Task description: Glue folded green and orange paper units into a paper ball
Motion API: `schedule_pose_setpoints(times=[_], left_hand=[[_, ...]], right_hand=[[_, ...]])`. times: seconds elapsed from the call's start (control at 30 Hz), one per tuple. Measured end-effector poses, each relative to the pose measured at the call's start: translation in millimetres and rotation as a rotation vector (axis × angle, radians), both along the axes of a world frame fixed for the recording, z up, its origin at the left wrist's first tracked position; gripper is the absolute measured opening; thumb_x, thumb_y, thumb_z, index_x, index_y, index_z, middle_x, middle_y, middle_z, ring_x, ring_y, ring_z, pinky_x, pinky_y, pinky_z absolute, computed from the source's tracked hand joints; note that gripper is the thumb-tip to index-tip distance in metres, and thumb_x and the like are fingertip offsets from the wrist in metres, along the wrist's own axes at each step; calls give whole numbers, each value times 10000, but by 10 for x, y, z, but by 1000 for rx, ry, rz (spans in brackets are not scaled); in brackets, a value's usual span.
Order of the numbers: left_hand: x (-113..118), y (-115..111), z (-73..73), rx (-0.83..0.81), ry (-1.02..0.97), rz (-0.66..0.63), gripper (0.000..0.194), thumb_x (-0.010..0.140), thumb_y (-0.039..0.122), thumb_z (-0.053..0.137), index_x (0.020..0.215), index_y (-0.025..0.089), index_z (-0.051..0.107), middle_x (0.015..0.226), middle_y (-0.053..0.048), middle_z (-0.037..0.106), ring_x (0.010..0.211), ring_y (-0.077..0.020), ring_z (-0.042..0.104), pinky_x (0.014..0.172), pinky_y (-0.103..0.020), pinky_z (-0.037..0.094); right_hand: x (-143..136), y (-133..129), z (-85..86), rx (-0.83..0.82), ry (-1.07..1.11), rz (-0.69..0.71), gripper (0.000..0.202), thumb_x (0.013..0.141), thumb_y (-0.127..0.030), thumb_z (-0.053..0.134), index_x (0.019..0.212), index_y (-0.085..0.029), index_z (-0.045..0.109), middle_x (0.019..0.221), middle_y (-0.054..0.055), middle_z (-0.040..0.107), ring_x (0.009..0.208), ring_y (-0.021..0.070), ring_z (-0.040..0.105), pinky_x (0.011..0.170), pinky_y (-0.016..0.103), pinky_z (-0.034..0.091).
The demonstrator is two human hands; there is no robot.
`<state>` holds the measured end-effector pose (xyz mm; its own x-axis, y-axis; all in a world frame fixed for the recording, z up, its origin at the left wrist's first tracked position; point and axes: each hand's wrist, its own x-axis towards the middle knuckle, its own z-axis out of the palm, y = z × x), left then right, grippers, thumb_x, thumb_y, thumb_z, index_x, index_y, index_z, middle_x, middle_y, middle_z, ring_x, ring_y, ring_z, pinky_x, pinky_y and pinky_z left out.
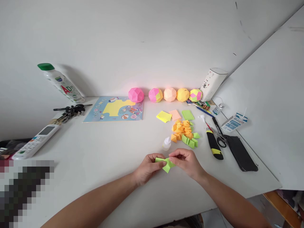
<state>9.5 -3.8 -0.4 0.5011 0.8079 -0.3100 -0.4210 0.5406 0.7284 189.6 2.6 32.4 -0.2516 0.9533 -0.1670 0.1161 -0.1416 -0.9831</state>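
A piece of folded green paper (167, 167) is held above the white table between my two hands. My left hand (149, 168) pinches its left side, thumb on top. Thumb and fingers of my right hand (186, 161) close on its right side. Just beyond the hands stands a small glue bottle (167, 144) with a white nozzle. Past that lies a pile of folded orange paper pieces (182, 127), with folded green pieces (189, 141) at its near edge. Yellow sheets (164, 116), peach sheets (175, 115) and green sheets (187, 114) lie behind the pile.
Several paper balls (170, 94) line the wall. A blue printed sheet (95, 115) lies back left, near a tall bottle (65, 85) and a remote control (38, 141). At right are a box cutter (214, 144), scissors (221, 141), a black phone-like slab (241, 153) and a carton (234, 122).
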Motion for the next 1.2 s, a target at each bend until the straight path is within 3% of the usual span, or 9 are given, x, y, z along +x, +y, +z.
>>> schedule_pose_setpoints(times=[0.13,0.37,0.53,0.8,1.07,1.2], left_hand=[[-6,-1,-11,9,-4,3,173,646,268,764,705,137,667,659,-2,574,652,-116,499,666,-266,378],[3,-14,-13,76,31,-6,171,652,271,761,669,140,652,648,6,551,657,-116,491,669,-261,372],[3,-20,-22,110,64,-5,182,653,274,759,656,139,638,654,8,550,651,-112,485,657,-256,369],[-14,-38,-16,159,141,-26,199,666,303,747,669,136,639,687,4,551,663,-117,495,658,-259,376],[-6,-3,17,82,-65,-58,304,612,233,795,850,176,615,794,-13,639,788,-157,575,789,-316,412],[7,10,45,64,-46,-44,343,595,218,802,898,160,652,886,-48,656,829,-176,586,833,-341,421]], right_hand=[[-8,5,2,-12,17,-3,171,692,-320,742,780,-181,700,727,23,679,698,160,617,653,287,504],[-7,41,-18,-211,102,93,232,642,-323,777,802,-181,687,701,-8,644,647,123,571,625,265,468],[-3,39,-28,-263,129,98,263,623,-316,786,812,-168,679,747,7,652,671,128,572,644,274,456],[-56,9,-31,-277,142,94,223,603,-284,777,720,-155,638,646,-27,590,579,91,498,579,240,401],[-67,-9,3,-203,255,-15,270,631,-352,770,728,-185,582,668,-10,577,615,136,543,617,287,453],[-70,-23,-55,-164,335,-48,270,654,-332,767,757,-195,557,700,-20,560,634,128,536,627,280,459]])
